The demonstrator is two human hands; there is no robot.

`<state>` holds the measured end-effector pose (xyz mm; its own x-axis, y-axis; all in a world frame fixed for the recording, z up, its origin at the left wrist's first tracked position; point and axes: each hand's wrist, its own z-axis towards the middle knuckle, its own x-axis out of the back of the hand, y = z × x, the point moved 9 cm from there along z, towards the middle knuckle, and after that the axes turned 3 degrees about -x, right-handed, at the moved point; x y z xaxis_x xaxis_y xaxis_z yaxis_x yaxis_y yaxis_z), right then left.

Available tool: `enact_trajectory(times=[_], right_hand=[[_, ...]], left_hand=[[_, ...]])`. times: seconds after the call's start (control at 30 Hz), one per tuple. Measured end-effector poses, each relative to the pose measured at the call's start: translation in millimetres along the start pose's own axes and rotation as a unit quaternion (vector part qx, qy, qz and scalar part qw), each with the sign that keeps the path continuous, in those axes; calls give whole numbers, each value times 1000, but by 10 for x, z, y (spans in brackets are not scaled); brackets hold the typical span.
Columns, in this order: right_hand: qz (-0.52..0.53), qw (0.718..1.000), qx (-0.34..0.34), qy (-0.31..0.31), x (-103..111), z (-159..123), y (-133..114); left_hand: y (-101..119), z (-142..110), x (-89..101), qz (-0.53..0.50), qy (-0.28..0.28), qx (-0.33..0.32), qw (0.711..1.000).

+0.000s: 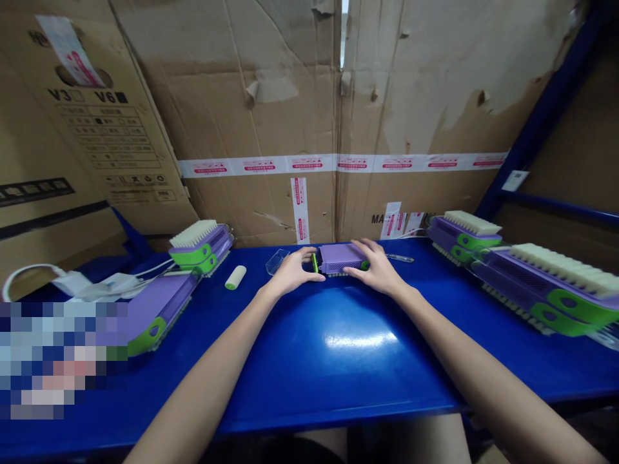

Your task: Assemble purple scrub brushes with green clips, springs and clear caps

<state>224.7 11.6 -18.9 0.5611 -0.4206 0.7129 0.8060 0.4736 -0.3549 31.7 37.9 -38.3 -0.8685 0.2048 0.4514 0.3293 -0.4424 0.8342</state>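
Observation:
At the table's far middle lies a purple brush-like device (pixel 337 253) with a bristled underside. My right hand (pixel 378 267) grips its right end, thumb in front and fingers over the top; a bit of green shows by the thumb. My left hand (pixel 294 269) is at the opposite end, pinching a thin green end piece (pixel 315 262) between thumb and fingers. That piece stands upright beside the device's dark left end; whether they touch, I cannot tell. Left of my left hand are a clear plastic box (pixel 277 261) and a small cream roll with a green end (pixel 235 277).
Similar purple-and-green devices are stacked at left (pixel 200 248) and right (pixel 546 283) on the blue table (pixel 348 386). A slim clear tool (pixel 400 258) lies behind my right hand. White cables and a plug (pixel 75 283) are at left. Cardboard (pixel 261 116) walls the back.

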Motion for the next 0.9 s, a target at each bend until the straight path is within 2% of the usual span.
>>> enact_trajectory(times=[0.1,0.3,0.53,0.73,0.9], right_hand=[[19,999,1,-34,-84,5,78],[58,998,2,-29,-7,13,97],[70,997,-9,-38,9,7,86],[86,995,-7,-39,15,4,83],[85,996,-9,-41,14,0,70]], left_hand=[[-4,0,33,-8,13,11,1000],[-41,6,94,-43,36,36,998],[-35,-25,20,-173,17,86,981],[-141,-80,-8,-199,-2,137,970],[-146,-106,15,-159,28,181,970]])
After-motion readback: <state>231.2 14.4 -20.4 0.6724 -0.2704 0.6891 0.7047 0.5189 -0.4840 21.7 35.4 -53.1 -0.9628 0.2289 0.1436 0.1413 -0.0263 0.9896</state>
